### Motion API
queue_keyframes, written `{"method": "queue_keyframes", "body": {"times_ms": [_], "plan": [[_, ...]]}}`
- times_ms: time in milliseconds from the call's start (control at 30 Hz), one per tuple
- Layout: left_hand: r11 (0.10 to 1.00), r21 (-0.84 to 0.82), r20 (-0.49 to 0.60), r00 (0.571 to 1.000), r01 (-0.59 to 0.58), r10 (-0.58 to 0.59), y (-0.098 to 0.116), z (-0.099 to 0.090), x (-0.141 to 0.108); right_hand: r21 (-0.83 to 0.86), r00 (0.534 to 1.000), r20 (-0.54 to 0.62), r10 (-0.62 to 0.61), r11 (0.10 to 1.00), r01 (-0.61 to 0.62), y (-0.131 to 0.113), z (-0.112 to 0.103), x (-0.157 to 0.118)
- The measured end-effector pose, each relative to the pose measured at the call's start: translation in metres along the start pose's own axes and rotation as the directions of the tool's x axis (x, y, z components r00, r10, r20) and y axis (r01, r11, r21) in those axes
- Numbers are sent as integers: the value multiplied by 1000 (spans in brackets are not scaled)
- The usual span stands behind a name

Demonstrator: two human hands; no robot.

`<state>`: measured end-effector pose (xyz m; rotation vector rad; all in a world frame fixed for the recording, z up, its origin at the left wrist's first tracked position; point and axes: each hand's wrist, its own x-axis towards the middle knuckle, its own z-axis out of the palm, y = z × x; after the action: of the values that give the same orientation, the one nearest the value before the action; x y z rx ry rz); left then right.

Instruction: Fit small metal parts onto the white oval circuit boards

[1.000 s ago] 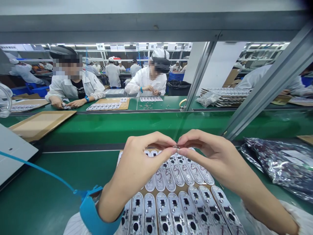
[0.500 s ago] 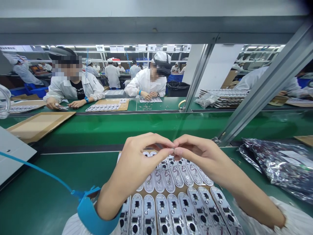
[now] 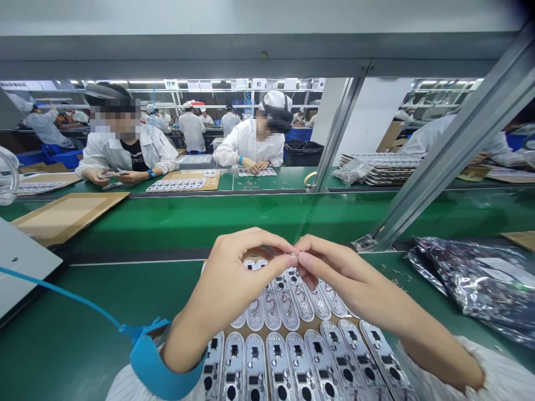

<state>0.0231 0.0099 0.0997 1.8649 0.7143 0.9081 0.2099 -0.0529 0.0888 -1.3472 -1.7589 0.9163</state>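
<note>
My left hand (image 3: pixel 240 278) and my right hand (image 3: pixel 334 267) meet fingertip to fingertip above the parts. Thumb and forefinger of each are pinched on a tiny metallic piece (image 3: pixel 294 254), too small to name and mostly hidden by the fingers. Below them, oblong clear-and-white casings with circuit boards (image 3: pixel 277 356) lie in two rows on a brown cardboard tray (image 3: pixel 264 331). Those in the far row show thin red wires and a round disc. A blue wrist strap (image 3: pixel 161 367) with a cord circles my left wrist.
Small loose metal parts (image 3: pixel 395 275) lie on the green bench (image 3: pixel 104 301) to the right, near a shiny plastic bag (image 3: pixel 480 284). A metal post (image 3: pixel 438 139) slants across the right. Opposite, two people (image 3: pixel 129 147) handle similar boards. A cardboard tray (image 3: pixel 71 214) sits left.
My right hand's fingers have shifted slightly, with its lower fingers curling further down, while both hands keep their pinch. Across the bench, the person on the left has raised the piece they handle.
</note>
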Motion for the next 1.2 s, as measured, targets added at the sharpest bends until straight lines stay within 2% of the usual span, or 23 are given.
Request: {"method": "queue_keyframes", "body": {"times_ms": [100,167,267,400,700,933,1033,1200], "plan": [[1000,2,-1,1000,-3,3,1,-1,0,-12,999,6,-54,998,54,-1,1,-1],[1000,10,1,1000,-13,13,2,-3,-1,-63,993,-35,-110,992,107,0,2,-1],[1000,12,23,999,-26,26,1,-6,-1,-187,967,-103,-232,960,210,1,3,0],[999,-16,48,998,-33,34,0,-8,0,-290,928,-130,-348,909,300,2,5,1],[997,-61,-26,998,-57,55,-2,-3,-1,-430,863,-212,-458,837,338,4,11,1],[999,-46,-76,997,-9,5,1,3,-3,-637,780,-191,-596,680,364,9,14,1],[999,-42,-85,996,14,-18,4,5,-3,-651,782,-151,-604,656,381,10,13,1],[998,-63,-81,996,21,-27,5,6,-4,-634,818,-116,-563,676,375,11,11,2]]}}
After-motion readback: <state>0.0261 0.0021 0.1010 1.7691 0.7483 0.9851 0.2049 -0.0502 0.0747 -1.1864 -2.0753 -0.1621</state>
